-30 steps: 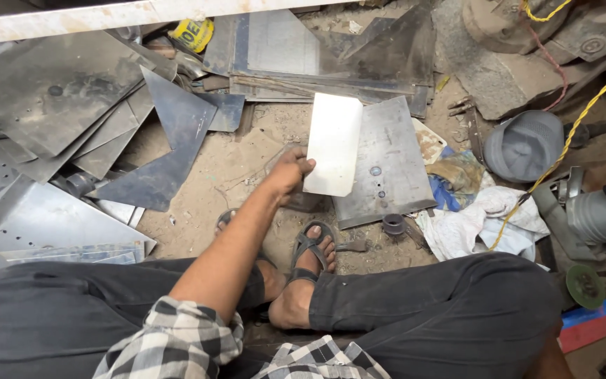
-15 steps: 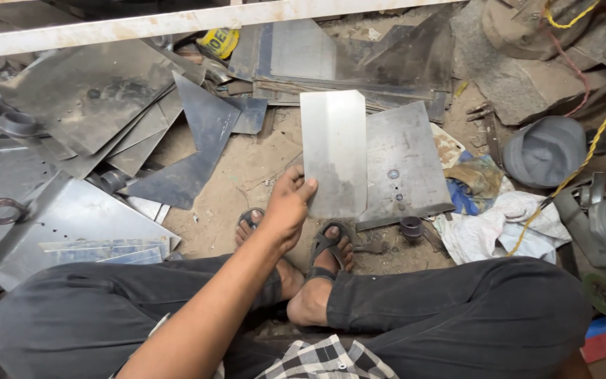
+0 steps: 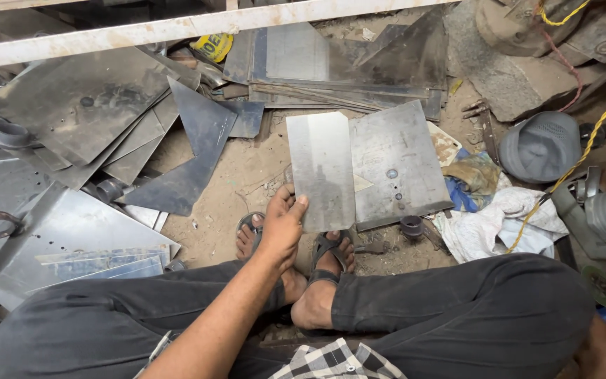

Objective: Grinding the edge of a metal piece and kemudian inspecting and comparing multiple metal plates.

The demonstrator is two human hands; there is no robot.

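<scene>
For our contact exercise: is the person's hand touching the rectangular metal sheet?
Touching. The head view shows the left hand gripping the rectangular metal sheet at its lower left edge, thumb on its face.

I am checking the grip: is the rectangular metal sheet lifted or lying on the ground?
Lifted: the left hand pinches the rectangular metal sheet at its lower corner, tilted above the sandy ground.

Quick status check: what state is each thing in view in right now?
Left hand: gripping the steel sheet's lower left corner.
Steel sheet: held up flat, over the ground.
Drilled plate: lying flat on the dirt, partly under the sheet.
Cap: lying on the ground.
White rag: crumpled.
Right hand: not in view.
</scene>
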